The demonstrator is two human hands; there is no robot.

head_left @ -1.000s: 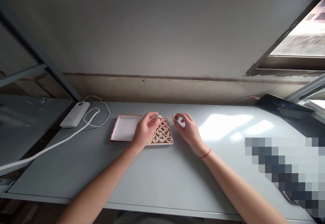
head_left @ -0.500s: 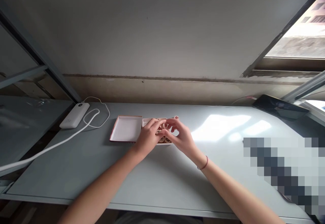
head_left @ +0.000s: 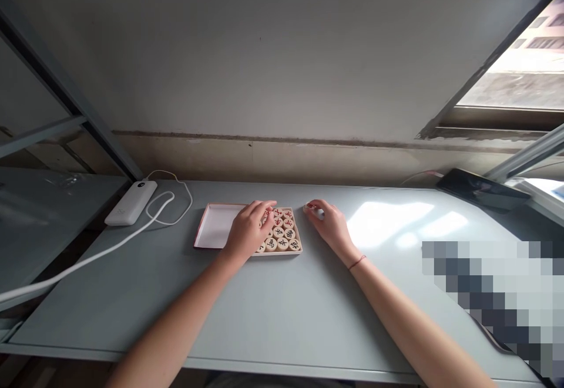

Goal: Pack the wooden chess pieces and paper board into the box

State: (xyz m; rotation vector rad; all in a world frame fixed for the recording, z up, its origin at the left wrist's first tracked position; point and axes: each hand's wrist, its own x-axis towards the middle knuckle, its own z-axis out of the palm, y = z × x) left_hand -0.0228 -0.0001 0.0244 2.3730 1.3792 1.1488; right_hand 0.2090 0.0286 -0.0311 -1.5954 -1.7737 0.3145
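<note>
A shallow box holds several round wooden pieces with red and black characters, laid in rows. Its white-lined lid lies to the left of it, partly behind my left hand. My left hand hovers over the left part of the box, fingers apart, with nothing seen between them. To the right of the box, my right hand has thumb and fingertips closed on a round piece with a red character, at the table surface.
A white power bank with a white cable lies at the left. At the back right a dark phone leans by the metal frame. A pixelated area covers the right side of the grey table.
My hands have moved apart. The right one went right, off the box, to the loose piece; the left one shifted slightly left. More pieces in the box now show.
</note>
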